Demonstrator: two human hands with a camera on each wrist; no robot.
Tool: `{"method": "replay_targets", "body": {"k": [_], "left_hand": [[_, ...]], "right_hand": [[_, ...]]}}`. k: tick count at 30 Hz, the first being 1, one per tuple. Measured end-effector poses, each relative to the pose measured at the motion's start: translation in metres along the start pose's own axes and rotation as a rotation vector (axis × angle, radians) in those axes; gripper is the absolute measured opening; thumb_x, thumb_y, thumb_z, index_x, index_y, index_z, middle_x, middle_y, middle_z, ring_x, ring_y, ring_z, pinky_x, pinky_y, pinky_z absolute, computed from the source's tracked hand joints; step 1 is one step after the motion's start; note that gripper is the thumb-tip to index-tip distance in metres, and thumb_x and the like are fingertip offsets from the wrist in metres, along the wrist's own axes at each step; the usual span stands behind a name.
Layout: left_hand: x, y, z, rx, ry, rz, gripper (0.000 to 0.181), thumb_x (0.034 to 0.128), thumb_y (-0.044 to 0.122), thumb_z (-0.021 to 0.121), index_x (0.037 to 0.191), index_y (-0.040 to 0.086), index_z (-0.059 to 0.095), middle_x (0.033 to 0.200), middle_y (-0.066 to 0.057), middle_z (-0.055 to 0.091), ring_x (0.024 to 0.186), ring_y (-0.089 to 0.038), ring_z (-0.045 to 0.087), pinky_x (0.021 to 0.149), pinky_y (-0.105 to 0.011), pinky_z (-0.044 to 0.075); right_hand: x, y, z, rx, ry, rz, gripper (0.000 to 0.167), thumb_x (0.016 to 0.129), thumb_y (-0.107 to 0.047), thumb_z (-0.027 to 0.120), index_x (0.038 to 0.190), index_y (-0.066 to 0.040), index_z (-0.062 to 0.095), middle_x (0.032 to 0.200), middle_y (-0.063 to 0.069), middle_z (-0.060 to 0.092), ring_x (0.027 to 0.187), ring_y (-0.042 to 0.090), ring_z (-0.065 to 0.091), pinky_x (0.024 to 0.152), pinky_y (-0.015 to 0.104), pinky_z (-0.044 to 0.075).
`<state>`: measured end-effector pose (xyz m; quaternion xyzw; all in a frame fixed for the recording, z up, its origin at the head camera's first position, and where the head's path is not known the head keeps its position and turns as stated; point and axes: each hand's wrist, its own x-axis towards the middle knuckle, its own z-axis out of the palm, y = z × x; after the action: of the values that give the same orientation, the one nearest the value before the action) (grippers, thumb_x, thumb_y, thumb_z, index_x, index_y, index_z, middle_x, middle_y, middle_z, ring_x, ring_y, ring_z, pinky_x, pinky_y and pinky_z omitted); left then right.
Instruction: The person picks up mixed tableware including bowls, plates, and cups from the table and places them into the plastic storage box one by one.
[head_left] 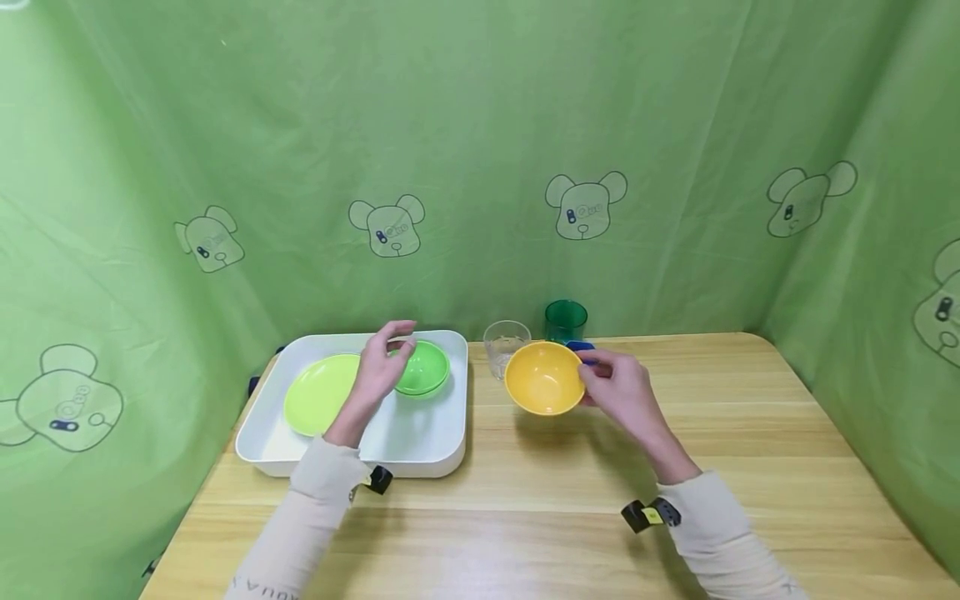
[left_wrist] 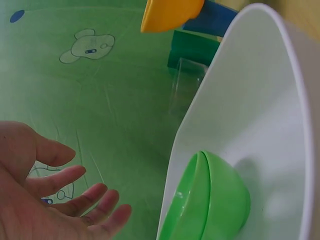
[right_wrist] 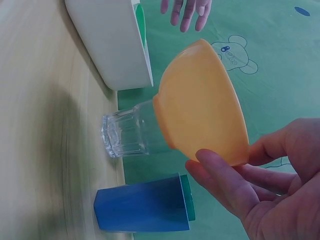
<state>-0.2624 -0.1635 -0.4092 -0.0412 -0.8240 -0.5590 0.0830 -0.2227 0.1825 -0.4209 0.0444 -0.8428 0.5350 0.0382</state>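
A yellow bowl is held above the table by my right hand, which pinches its right side between thumb and fingers. In the right wrist view the bowl is tilted, its outer wall towards the camera. My left hand hovers over the white tray, fingers loosely bent and holding nothing. Beside that hand, two nested green bowls stand in the tray. A lime-green plate lies at the tray's left, partly hidden by the left arm.
Behind the yellow bowl stands a clear glass. Next to it are a blue cup and a dark green cup. A green curtain with bear drawings hangs at the back and sides of the wooden table.
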Motion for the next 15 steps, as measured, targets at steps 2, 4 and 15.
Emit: {"method": "replay_targets", "body": {"k": [2, 4, 15], "left_hand": [[-0.001, 0.000, 0.000, -0.006, -0.014, 0.010, 0.037, 0.1018, 0.006, 0.058, 0.138, 0.000, 0.058, 0.140, -0.023, 0.058, 0.125, -0.039, 0.057, 0.106, -0.047, 0.051], [-0.002, 0.000, 0.001, -0.016, -0.034, 0.018, 0.037, 0.1024, 0.007, 0.058, 0.139, 0.000, 0.058, 0.140, -0.025, 0.057, 0.126, -0.041, 0.057, 0.106, -0.048, 0.051], [-0.012, 0.006, 0.011, -0.136, -0.129, 0.005, 0.039, 0.1033, 0.005, 0.055, 0.141, -0.004, 0.054, 0.139, -0.026, 0.056, 0.126, -0.048, 0.057, 0.102, -0.052, 0.054]], "right_hand": [[0.000, -0.001, 0.000, 0.003, 0.009, -0.001, 0.036, 0.101, -0.007, 0.057, 0.133, 0.009, 0.061, 0.116, 0.030, 0.067, 0.090, 0.032, 0.074, 0.073, 0.039, 0.065], [0.000, -0.001, 0.000, 0.007, 0.017, -0.005, 0.036, 0.101, -0.007, 0.057, 0.133, 0.008, 0.062, 0.115, 0.029, 0.068, 0.090, 0.031, 0.074, 0.072, 0.038, 0.065], [0.002, -0.006, 0.003, 0.047, 0.039, -0.007, 0.035, 0.102, -0.009, 0.059, 0.135, 0.005, 0.062, 0.115, 0.028, 0.068, 0.087, 0.029, 0.074, 0.070, 0.036, 0.065]]}}
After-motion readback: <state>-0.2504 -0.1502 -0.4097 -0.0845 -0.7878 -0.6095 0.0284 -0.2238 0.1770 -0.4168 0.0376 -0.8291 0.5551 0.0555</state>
